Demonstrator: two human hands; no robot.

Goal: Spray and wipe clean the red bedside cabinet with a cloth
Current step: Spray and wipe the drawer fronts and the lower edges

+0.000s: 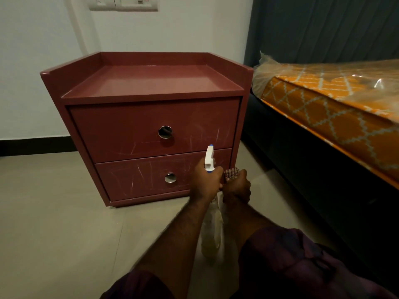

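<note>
Left hand (205,183), fingers curled round translucent white-nozzled spray bottle (209,158); right hand (236,187) clutches checked fabric cloth (231,172) (at 3 o'clock). Risk: the nearby cloth could intercept mist meant for the scratched red two-drawer cabinet (151,130).

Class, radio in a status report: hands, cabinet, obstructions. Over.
Left hand grips spray bottle. Right hand holds checked cloth. Red cabinet scuffed, both drawers shut. Path to it clear.

switch plate (123,3) cropped, bottle (211,231) blurred, cloth (231,172) half-hidden
</note>
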